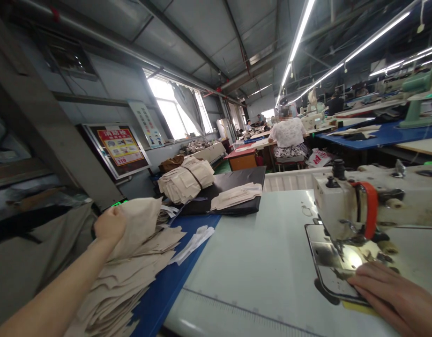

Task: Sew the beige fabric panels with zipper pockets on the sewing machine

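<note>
My left hand [110, 224] is closed, pinching the upper edge of a beige fabric piece [140, 220]. The piece is lifted at the far end of a tall, uneven stack of beige fabric pieces [114, 285], which lies on a blue surface beside the sewing table. On the right, my right hand [388, 288] rests on the bed of a sewing machine [335, 206], just in front of its lit needle area. Its fingers are stretched out close together, and no fabric shows under them. The underside of that hand is hidden.
White strips [193, 244] lie on the blue surface. A flat pile of cut pieces [237, 195] sits on a black board, with a tied beige bundle [188, 179] behind it. A ruler scale runs along the front edge of the pale table [251, 262]. Ahead, a person [288, 133] sits, back turned.
</note>
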The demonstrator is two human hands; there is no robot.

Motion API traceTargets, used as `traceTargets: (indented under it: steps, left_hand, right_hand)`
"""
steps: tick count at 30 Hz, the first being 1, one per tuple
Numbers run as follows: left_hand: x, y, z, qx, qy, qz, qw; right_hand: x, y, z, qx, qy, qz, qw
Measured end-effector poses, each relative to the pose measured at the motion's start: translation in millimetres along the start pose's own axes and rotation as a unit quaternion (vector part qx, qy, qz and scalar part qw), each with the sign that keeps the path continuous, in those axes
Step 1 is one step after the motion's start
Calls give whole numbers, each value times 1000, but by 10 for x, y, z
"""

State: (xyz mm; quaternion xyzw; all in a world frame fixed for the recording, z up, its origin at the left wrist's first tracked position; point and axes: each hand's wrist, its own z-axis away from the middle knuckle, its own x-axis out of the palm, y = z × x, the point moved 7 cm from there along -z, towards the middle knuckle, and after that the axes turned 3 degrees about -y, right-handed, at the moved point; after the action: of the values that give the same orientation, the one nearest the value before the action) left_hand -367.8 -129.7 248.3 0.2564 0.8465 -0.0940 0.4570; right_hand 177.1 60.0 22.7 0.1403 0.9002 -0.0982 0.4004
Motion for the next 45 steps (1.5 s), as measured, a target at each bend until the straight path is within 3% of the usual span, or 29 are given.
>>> traceTargets:
  steps: [4,7,10,13,14,15,17,18,21,24,26,31,35,41,43,45]
  left_hand:
    - [-515,427,49,16,63,-3,998]
    - [-686,1024,385,134,85,25,987]
    - [-504,1765,1203,363,46,78,927]
    - [-70,2383,2422,576,-48,117,808]
    - [81,2528,2823,622,-85,121,769]
    - [198,2633,3152,641,-106,127,749]
    - [310,2754,3627,659,-115,150,728]
    - [317,2769,3753,654,-114,170,728]
    - [254,2692,3783,631,-116,234,730]
    - [235,2580,3574,625,-104,262,728]
    - [332,2550,3451,624,-112,251,732]
    - [790,2642,3383,602,-253,180,736]
    - [901,2756,3355,556,-302,160,758]
    - [743,2734,3365,543,-276,199,768]
    - [712,2598,3241,548,-236,236,767]
    - [757,2338,2937,522,-198,265,786]
  right_hand:
    - [40,19,-8,41,-42,-44,997]
    - [86,27,-22,80,-90,-79,990]
    - [90,3,-55,93,-114,-80,986]
    - [78,-30,-88,94,-133,-61,985]
    - [73,-39,-95,94,-139,-54,984]
    - [66,-47,-103,95,-142,-48,984]
    - [48,-61,-120,95,-144,-42,984]
    - [38,-67,-129,95,-143,-41,984]
    - [20,-80,-162,94,-141,-43,985]
    - [14,-90,-189,97,-146,-47,983]
    - [-11,-123,-207,91,-137,-54,985]
    - [-77,-335,-236,17,-112,-93,989]
    - [-4,-462,-231,-26,-153,-126,980]
    - [18,-468,-198,5,-162,-129,978]
    - [-8,-461,-175,-8,-146,-115,983]
    - [-42,-442,-158,-23,-120,-92,988]
